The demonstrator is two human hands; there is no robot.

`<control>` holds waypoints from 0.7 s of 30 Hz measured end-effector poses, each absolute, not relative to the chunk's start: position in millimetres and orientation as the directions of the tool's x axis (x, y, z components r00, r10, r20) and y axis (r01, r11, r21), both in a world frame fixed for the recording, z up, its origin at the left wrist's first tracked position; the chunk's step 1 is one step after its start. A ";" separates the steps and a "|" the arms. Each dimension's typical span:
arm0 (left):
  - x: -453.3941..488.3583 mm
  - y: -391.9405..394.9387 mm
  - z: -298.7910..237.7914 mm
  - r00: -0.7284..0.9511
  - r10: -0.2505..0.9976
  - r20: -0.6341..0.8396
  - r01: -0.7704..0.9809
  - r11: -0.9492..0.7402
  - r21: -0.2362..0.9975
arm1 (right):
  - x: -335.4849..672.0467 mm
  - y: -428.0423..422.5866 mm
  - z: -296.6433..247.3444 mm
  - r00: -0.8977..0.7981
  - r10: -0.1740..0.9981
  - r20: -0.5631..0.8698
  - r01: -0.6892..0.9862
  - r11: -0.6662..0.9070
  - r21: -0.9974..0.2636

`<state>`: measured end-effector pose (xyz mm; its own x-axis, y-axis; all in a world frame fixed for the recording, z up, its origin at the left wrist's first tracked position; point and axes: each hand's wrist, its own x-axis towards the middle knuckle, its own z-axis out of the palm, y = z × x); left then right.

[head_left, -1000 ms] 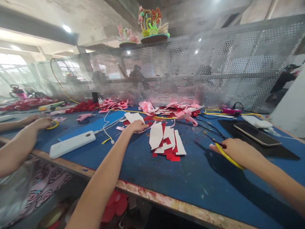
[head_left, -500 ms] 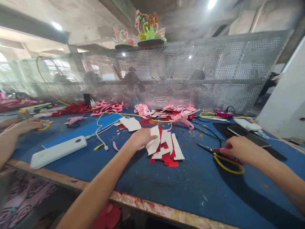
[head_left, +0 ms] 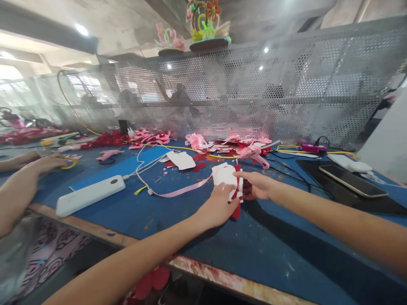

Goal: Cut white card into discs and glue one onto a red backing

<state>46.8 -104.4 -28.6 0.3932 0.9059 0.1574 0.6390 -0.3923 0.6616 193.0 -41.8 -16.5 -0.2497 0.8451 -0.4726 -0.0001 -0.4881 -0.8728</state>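
Observation:
Pieces of white and red paper [head_left: 224,173] are bunched in a small stack at the middle of the blue table. My left hand [head_left: 219,205] is closed on the near left side of the stack, its fingers lying over the white pieces. On the right edge, my right hand [head_left: 256,185] grips the same pieces, thumb on top and fingers partly hidden behind them. A pink ribbon [head_left: 187,190] curves from the stack toward a white cable end. Another white paper piece [head_left: 181,160] lies behind and to the left.
A white power bank [head_left: 90,197] lies on the left by a blue sheet [head_left: 104,168]. Pink glue gun [head_left: 254,153] and scraps sit along the perforated screen [head_left: 203,97]. A phone [head_left: 352,181] rests at right. A co-worker's hand [head_left: 47,163] is at far left, near a yellow loop.
My right hand has let go of the yellow-handled scissors, now out of sight, and moved left to the paper. Both hands have drawn the spread pieces together. The view has shifted slightly.

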 end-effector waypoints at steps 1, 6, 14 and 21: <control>49.5 -105.3 -27.5 0.400 0.902 0.163 0.613 -0.395 0.684 | 189.8 -37.3 -19.9 -0.250 0.847 -0.469 0.012 -0.481 -0.877; 42.5 -98.3 -34.2 0.261 0.941 0.214 0.459 -0.317 0.830 | 196.3 -28.4 -29.4 -0.239 0.915 -0.325 0.000 -0.335 -0.942; 31.7 -56.9 -14.2 0.162 0.986 0.041 -0.151 -0.016 0.988 | 179.7 -20.6 -5.5 -0.349 0.919 -0.182 -0.107 -0.232 -0.967; -54.2 32.3 51.4 -0.533 0.790 0.303 -0.006 -0.362 0.932 | 179.7 12.7 4.1 -0.283 0.943 -0.177 -0.207 -0.240 -0.948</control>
